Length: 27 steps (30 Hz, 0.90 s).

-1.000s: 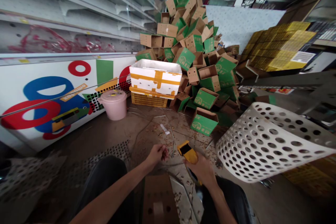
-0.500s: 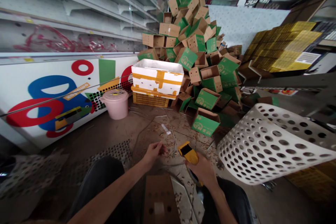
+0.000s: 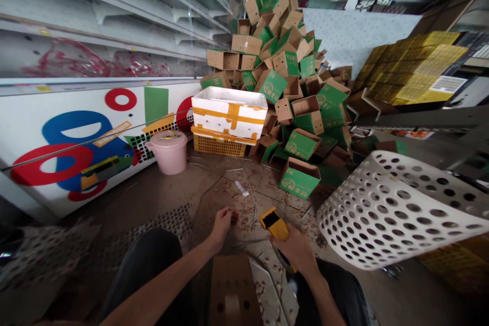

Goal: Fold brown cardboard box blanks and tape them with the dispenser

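White metal shelving [image 3: 114,10] above a printed counter [image 3: 76,163], concrete floor [image 3: 153,188] strewn with shavings

Yellow tool [image 3: 272,225] half hidden in right hand [image 3: 294,250]; kind seems unclear.

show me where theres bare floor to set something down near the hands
The best patch is the floor between the pink lidded bucket and the left hand, dotted with shavings. Crowded to the right: the heap of green-printed cardboard boxes and the white perforated basket press in beside the right hand.
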Each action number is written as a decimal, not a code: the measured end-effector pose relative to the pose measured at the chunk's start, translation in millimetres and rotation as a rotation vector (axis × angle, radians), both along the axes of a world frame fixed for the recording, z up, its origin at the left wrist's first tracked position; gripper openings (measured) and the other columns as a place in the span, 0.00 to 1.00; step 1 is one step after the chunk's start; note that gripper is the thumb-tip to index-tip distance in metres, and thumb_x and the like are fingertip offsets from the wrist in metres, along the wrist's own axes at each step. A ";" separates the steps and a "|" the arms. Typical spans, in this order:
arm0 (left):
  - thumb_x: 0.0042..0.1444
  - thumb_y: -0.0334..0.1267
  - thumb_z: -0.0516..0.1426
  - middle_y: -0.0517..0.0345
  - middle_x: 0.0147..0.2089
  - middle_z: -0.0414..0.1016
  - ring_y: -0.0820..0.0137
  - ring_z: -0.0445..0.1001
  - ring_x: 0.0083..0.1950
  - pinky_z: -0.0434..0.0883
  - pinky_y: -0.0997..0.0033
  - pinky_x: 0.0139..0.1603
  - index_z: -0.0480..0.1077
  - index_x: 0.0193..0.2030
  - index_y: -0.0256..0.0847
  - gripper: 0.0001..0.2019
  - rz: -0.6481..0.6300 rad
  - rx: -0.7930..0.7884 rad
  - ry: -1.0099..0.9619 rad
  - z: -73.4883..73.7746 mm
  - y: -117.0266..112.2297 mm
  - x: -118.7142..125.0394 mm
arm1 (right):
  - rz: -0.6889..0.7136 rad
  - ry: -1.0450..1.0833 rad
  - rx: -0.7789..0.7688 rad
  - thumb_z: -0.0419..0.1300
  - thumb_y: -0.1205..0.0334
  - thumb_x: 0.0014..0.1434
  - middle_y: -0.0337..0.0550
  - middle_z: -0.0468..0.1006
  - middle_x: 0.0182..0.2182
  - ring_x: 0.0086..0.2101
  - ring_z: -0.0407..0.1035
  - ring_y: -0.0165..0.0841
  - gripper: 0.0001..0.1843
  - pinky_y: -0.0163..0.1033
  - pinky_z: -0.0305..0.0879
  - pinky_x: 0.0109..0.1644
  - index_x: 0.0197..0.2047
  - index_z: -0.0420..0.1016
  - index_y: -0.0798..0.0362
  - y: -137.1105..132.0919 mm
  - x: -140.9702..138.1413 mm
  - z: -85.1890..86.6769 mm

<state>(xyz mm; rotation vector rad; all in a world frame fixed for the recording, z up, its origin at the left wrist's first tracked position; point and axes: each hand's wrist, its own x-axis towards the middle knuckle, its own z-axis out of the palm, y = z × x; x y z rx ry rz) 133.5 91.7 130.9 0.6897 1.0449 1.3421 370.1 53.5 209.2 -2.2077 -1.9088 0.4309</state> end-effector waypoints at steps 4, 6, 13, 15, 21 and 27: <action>0.44 0.49 0.60 0.56 0.23 0.73 0.73 0.68 0.24 0.62 0.74 0.27 0.72 0.26 0.38 0.14 0.063 0.027 0.013 -8.1 4.7 4.0 | 0.039 0.004 -0.022 0.66 0.42 0.57 0.49 0.85 0.39 0.43 0.80 0.45 0.23 0.39 0.65 0.41 0.49 0.78 0.49 0.1 0.8 -0.1; 0.45 0.49 0.60 0.57 0.24 0.73 0.73 0.68 0.24 0.61 0.74 0.27 0.72 0.27 0.39 0.14 0.073 0.056 0.023 -11.8 6.4 4.5 | 0.045 -0.006 -0.029 0.65 0.42 0.58 0.50 0.85 0.40 0.43 0.80 0.45 0.23 0.39 0.64 0.41 0.49 0.77 0.49 0.0 1.1 -0.2; 0.50 0.52 0.59 0.57 0.24 0.73 0.72 0.68 0.24 0.60 0.74 0.26 0.71 0.26 0.40 0.16 0.059 0.105 0.093 -17.1 5.7 5.0 | 0.060 -0.009 -0.046 0.64 0.43 0.58 0.50 0.85 0.40 0.44 0.80 0.48 0.22 0.40 0.62 0.40 0.48 0.76 0.50 -0.9 1.0 -0.2; 0.53 0.54 0.58 0.59 0.22 0.71 0.73 0.66 0.23 0.59 0.73 0.25 0.70 0.26 0.40 0.18 0.073 0.138 0.148 -12.1 6.6 3.2 | 0.069 -0.010 -0.046 0.64 0.44 0.58 0.50 0.85 0.41 0.44 0.79 0.48 0.21 0.40 0.62 0.40 0.48 0.76 0.50 -1.6 0.3 1.4; 0.54 0.70 0.58 0.59 0.20 0.69 0.73 0.66 0.21 0.59 0.72 0.24 0.73 0.26 0.36 0.33 0.084 0.145 0.203 11.8 18.1 -13.5 | 0.074 -0.030 -0.048 0.64 0.44 0.59 0.51 0.85 0.42 0.45 0.79 0.48 0.22 0.41 0.63 0.41 0.49 0.76 0.51 -3.4 -0.8 6.4; 0.52 0.54 0.64 0.51 0.31 0.80 0.67 0.77 0.24 0.68 0.71 0.26 0.74 0.43 0.34 0.23 0.000 0.137 0.131 -13.7 24.0 -19.2 | 0.081 -0.005 -0.059 0.64 0.45 0.58 0.53 0.85 0.42 0.45 0.79 0.49 0.23 0.41 0.63 0.42 0.50 0.76 0.52 -3.3 -0.5 8.1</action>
